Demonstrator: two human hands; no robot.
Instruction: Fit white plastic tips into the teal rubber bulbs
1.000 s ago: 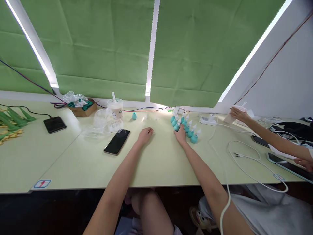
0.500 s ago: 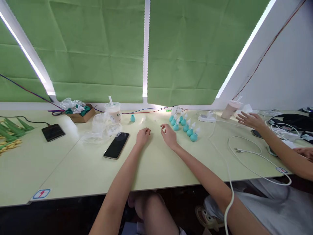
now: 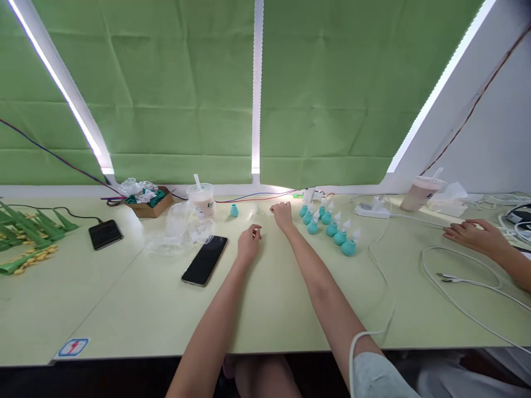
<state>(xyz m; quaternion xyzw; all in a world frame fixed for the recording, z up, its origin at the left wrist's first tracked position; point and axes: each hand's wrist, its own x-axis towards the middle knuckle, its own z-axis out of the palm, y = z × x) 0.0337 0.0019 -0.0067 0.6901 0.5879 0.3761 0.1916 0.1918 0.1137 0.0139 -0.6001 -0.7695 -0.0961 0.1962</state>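
Note:
My left hand [image 3: 249,244] rests over the table with its fingers curled in; whether anything small sits in them is hidden. Farther forward, my right hand [image 3: 282,215] has its fingers closed and pointing left, near a faint see-through item [image 3: 254,210] on the tabletop. What the right fingers hold, if anything, I cannot make out. Behind my left hand stands a single small turquoise pot-shaped piece [image 3: 234,210] without a top. To the right of my right hand, several round turquoise pieces with white pointed tips [image 3: 349,246] stand upright in rows.
A black phone [image 3: 204,261], a crumpled clear plastic bag [image 3: 176,235] and a lidded drink cup [image 3: 202,202] lie left. Beyond them is a cardboard box [image 3: 151,207]. On the right are a white power strip [image 3: 372,208], loose cables and another person's hand [image 3: 475,235].
My right hand has reached forward and its fingers have closed. My left hand stays curled in about the same place. The other person's hand has lowered to the table; the view has shifted slightly.

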